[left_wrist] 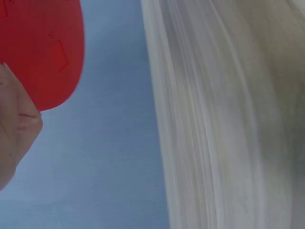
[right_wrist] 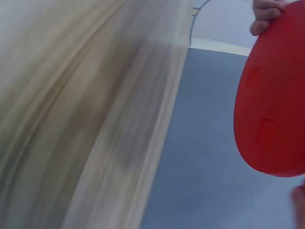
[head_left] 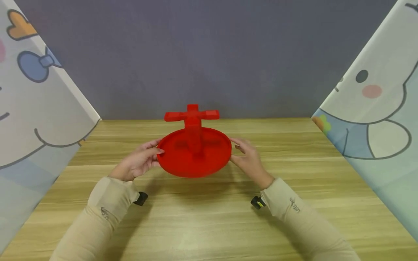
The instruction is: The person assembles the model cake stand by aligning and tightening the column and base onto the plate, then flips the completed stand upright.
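Observation:
Both hands hold a red round tray-like base (head_left: 176, 165) with a raised rim, lifted above the wooden table. From its middle rises a red post (head_left: 193, 132) topped by crossed arms (head_left: 209, 115). My left hand (head_left: 140, 159) grips the left rim, thumb over the top and fingers beneath. At the opposite rim my right hand (head_left: 249, 161) pinches the edge between thumb and fingers. The left wrist view catches the flat red underside (left_wrist: 47, 62) beside the left fingers. In the right wrist view, the underside (right_wrist: 267, 109) carries shallow rectangular marks.
A wood-grain table (head_left: 202, 224) lies under the hands, with a soft shadow on it. Behind stands a dark grey panel (head_left: 202, 54). Cartoon-printed panels, one at the left (head_left: 39, 108) and one at the right (head_left: 375, 127), flank the table.

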`<action>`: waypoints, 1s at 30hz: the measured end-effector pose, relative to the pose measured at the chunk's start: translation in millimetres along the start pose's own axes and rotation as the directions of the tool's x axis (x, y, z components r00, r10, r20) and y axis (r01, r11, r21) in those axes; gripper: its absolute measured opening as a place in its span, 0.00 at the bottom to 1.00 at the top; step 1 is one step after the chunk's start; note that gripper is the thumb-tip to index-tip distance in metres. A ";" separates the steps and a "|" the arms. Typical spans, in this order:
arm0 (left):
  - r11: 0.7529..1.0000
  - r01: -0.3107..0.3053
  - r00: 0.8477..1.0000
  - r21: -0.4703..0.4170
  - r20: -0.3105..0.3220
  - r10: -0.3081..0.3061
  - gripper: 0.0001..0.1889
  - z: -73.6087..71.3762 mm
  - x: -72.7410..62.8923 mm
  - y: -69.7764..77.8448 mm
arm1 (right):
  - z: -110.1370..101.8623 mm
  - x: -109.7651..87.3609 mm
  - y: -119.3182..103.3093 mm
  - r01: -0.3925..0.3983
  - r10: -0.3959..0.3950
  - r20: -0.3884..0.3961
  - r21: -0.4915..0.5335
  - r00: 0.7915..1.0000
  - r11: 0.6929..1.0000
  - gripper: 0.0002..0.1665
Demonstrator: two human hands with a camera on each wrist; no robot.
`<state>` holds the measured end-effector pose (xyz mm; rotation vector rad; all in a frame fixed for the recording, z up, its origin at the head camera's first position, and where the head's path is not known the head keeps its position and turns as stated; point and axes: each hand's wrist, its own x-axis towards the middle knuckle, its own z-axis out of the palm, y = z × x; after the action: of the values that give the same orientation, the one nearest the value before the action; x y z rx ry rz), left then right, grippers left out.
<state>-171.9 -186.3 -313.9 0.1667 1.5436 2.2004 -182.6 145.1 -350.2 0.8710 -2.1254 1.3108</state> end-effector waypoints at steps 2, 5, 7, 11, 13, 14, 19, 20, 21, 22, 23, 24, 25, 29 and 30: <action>1.000 -0.004 1.000 -0.002 0.005 0.004 0.32 -1.2 -0.4 1.4 | 1.4 1.6 2.7 0.286 -0.293 -0.050 -0.113 0.955 0.952 0.15; 1.000 0.010 1.000 -0.013 0.014 -0.009 0.29 -3.1 -2.1 2.5 | 4.1 5.2 4.0 0.605 -0.633 -0.074 -0.227 0.771 0.763 0.05; 1.000 0.017 1.000 -0.013 0.026 -0.017 0.30 -5.1 -4.9 2.8 | 5.7 7.5 2.5 0.715 -0.752 -0.069 -0.261 0.656 0.648 0.08; 1.000 0.030 0.999 0.006 0.034 -0.030 0.34 -5.9 -12.3 3.8 | 9.1 9.6 -0.7 0.788 -0.821 -0.065 -0.248 0.567 0.563 0.07; 1.000 0.023 1.000 -0.010 0.021 -0.022 0.34 -2.4 -13.7 2.2 | 10.3 8.8 -0.7 0.782 -0.820 -0.076 -0.263 0.567 0.565 0.07; 1.000 0.018 1.000 -0.021 0.000 -0.018 0.34 0.9 -13.8 0.3 | 10.5 7.3 -0.6 0.766 -0.808 -0.083 -0.275 0.583 0.581 0.07; 0.998 -0.014 0.994 -0.063 -0.109 0.007 0.29 21.5 -11.8 -7.6 | 5.7 -0.7 -0.9 0.623 -0.696 -0.097 -0.370 0.712 0.689 0.13; 0.998 -0.023 0.993 -0.054 -0.115 0.017 0.29 24.0 -11.5 -8.2 | 4.6 -1.5 -1.1 0.595 -0.670 -0.096 -0.379 0.737 0.709 0.15; 0.999 -0.033 0.993 -0.041 -0.111 0.028 0.29 25.5 -11.0 -8.2 | 4.0 -1.4 -1.0 0.573 -0.650 -0.101 -0.387 0.753 0.723 0.17; 0.999 -0.048 0.994 -0.020 -0.102 0.045 0.30 26.2 -10.1 -7.8 | 3.4 -0.9 -0.7 0.553 -0.633 -0.107 -0.391 0.767 0.736 0.18; 0.998 -0.064 0.994 0.005 -0.092 0.064 0.30 26.5 -8.9 -7.3 | 2.6 -0.1 -0.6 0.536 -0.617 -0.115 -0.390 0.779 0.749 0.18; 0.996 -0.081 0.993 0.032 -0.083 0.083 0.31 26.3 -7.2 -6.7 | 1.8 1.1 -0.5 0.520 -0.603 -0.127 -0.387 0.788 0.761 0.18; 0.994 -0.096 0.992 0.056 -0.078 0.100 0.33 24.1 -6.0 -8.1 | 2.1 1.8 -0.3 0.503 -0.586 -0.136 -0.384 0.799 0.774 0.17; 0.977 -0.163 0.985 0.134 -0.039 0.170 0.37 10.1 1.5 -18.4 | 2.2 4.4 -1.0 0.438 -0.533 -0.201 -0.376 0.822 0.817 0.09; 0.971 -0.200 0.979 0.131 -0.021 0.204 0.39 6.0 3.3 -22.0 | 2.1 5.1 -2.1 0.422 -0.521 -0.216 -0.376 0.826 0.825 0.16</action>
<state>-166.4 -173.7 -332.4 0.3415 1.7574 2.2670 -184.7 141.1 -346.4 0.9133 -1.6545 0.7610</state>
